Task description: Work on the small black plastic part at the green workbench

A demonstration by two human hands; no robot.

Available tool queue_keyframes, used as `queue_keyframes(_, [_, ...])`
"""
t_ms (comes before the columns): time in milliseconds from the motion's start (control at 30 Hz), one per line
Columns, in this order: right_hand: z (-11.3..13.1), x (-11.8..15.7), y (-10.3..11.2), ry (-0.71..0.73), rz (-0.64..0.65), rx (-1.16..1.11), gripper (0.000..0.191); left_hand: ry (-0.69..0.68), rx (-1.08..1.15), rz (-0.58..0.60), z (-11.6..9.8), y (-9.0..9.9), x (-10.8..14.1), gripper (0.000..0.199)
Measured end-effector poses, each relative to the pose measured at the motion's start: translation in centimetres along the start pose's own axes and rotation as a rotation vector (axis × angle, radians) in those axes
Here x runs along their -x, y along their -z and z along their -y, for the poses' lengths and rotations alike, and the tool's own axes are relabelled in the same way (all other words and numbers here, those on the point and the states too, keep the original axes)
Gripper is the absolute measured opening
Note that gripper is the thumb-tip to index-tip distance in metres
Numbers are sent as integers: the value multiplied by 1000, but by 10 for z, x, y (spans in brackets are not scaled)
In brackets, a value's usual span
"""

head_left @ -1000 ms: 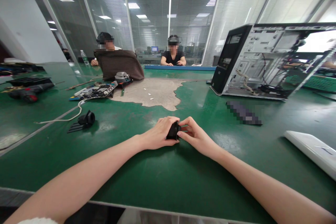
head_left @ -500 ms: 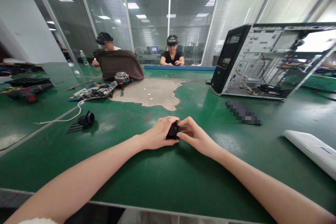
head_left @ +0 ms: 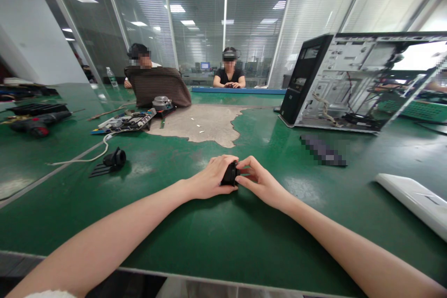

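Low over the green table [head_left: 195, 237], a small black part [head_left: 229, 175] is held between both hands. My left hand [head_left: 210, 178] wraps around it from the left, with the thumb below and the fingers over the top. From the right, my right hand [head_left: 258, 178] pinches its edge between thumb and fingertips. The part's exact kind does not show, as the fingers cover much of it. Off to the left lies a black plastic piece with prongs and a round collar [head_left: 111, 160].
An opened computer case [head_left: 335, 84] stands at right, near a blurred dark object [head_left: 324, 151] and a white flat device [head_left: 415, 200]. Circuit boards [head_left: 125, 121], a white cable [head_left: 101, 153] and a power drill [head_left: 40, 123] lie left. Two people [head_left: 229, 72] sit across the table.
Both my hands and the black part stay practically in place. Across the table, the people's hands have shifted slightly.
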State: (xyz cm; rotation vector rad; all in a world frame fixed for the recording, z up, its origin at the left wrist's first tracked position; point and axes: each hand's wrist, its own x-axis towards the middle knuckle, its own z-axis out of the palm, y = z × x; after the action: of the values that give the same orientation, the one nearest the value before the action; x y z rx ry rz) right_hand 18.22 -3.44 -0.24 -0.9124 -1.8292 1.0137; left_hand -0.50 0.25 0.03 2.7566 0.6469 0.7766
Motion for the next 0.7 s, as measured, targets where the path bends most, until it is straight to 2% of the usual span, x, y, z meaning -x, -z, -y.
queue_keyframes(267, [3, 3, 6, -51, 108, -30, 30, 2, -5, 4, 1, -2, 1, 61])
queue_keyframes(467, [-1, 0, 4, -12, 11, -27, 15, -8, -8, -12, 1, -2, 1, 63])
queue_keyframes(700, [2, 0, 4, -56, 43, -5, 23, 13, 7, 5, -1, -1, 1, 62])
